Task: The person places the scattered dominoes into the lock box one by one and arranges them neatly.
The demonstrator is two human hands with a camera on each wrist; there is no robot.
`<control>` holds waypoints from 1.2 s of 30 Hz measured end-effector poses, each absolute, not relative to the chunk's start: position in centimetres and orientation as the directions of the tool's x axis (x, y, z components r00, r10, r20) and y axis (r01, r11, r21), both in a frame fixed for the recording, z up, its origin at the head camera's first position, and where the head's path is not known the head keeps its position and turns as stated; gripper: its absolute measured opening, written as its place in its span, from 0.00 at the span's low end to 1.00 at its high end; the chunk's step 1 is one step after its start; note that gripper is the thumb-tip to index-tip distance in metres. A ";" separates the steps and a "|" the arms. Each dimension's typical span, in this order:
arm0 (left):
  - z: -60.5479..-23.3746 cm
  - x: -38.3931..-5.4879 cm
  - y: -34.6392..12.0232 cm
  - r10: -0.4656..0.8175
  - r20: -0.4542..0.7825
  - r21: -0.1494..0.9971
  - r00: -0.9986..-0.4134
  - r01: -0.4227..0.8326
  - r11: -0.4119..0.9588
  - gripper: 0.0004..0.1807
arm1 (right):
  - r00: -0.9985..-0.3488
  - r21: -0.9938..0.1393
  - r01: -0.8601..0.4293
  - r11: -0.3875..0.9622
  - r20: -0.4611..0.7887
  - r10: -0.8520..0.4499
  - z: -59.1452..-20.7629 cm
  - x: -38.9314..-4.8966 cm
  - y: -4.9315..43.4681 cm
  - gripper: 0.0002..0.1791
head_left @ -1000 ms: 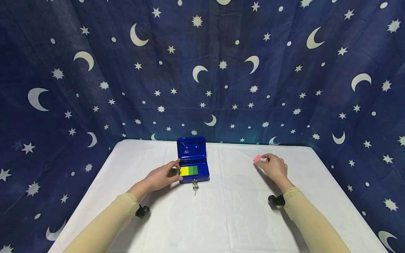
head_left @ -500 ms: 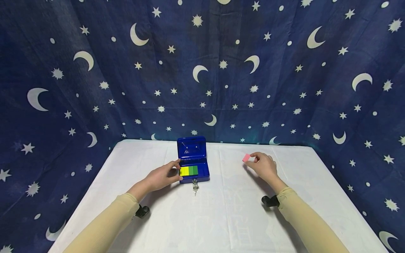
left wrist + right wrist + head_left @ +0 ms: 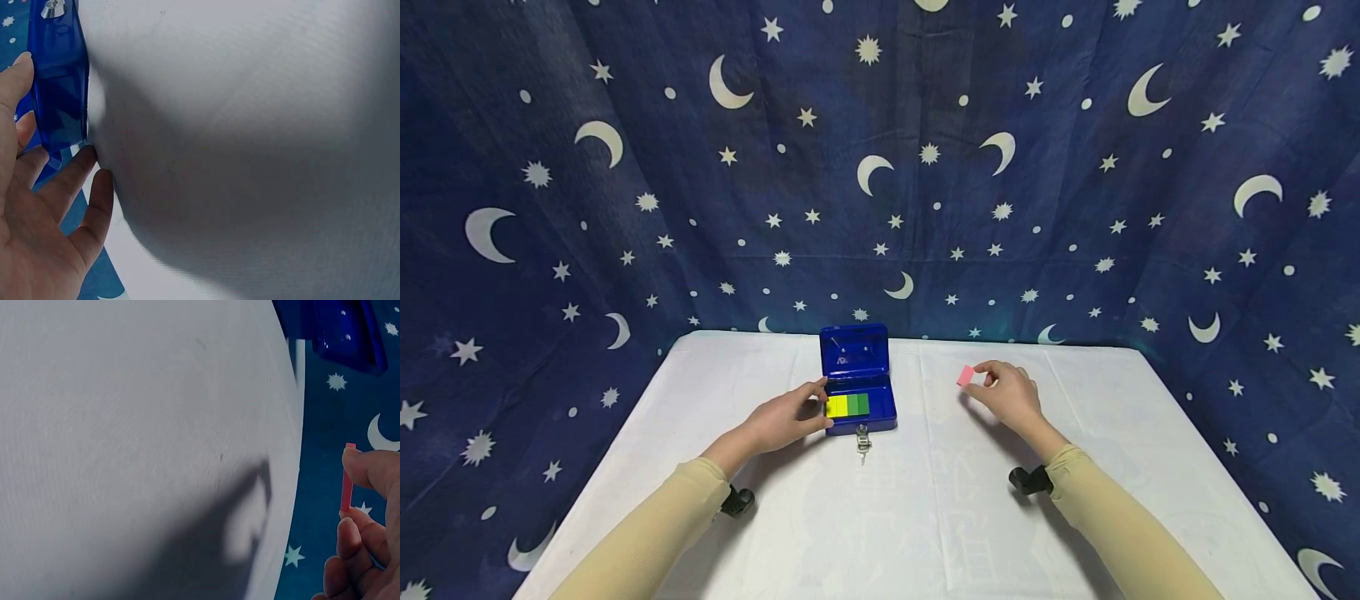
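A blue metal cash box (image 3: 883,408) stands at the middle back of the table, its lid (image 3: 853,354) raised. My left hand (image 3: 781,423) holds the box's left end, thumb at the front corner and index finger toward the back. Inside lie yellow blocks (image 3: 837,406) and green blocks (image 3: 858,405), side by side at the left. Right of the box, my right hand (image 3: 1011,398) pinches a thin pink block (image 3: 966,377) between thumb and fingertip. The right wrist view shows the pink block (image 3: 347,481) edge-on, raised off the table.
Keys (image 3: 862,454) hang from the lock on the box's front. White cloth covers the table (image 3: 925,517). Behind it hangs a dark blue curtain (image 3: 955,283) with moons and stars. Each wrist wears a black camera mount.
My right hand has carried the pink block leftward, closer to the box, slowing in the last half second. The left hand and the box have stayed in place.
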State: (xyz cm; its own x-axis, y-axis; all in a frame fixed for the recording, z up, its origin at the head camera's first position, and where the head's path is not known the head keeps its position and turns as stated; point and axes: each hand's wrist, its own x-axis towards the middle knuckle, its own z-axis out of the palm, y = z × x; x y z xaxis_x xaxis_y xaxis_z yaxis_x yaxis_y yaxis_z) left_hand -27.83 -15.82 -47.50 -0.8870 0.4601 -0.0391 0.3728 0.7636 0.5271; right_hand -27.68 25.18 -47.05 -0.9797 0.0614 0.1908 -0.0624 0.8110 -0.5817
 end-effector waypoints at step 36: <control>-47.5 -27.7 -15.8 0.453 -0.037 0.522 -0.891 0.369 0.769 0.26 | -0.977 -0.578 -0.159 0.800 0.210 -0.042 -46.1 -27.3 21.0 0.25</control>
State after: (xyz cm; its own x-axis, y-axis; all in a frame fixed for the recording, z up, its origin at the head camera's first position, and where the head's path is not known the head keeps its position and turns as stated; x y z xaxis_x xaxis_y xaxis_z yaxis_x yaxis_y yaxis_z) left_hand -27.70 -15.80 -47.46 -0.8909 0.4526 -0.0374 0.3688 0.7691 0.5220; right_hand -27.28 21.01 -46.11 -0.9768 -0.0419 0.2099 -0.1586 0.8004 -0.5781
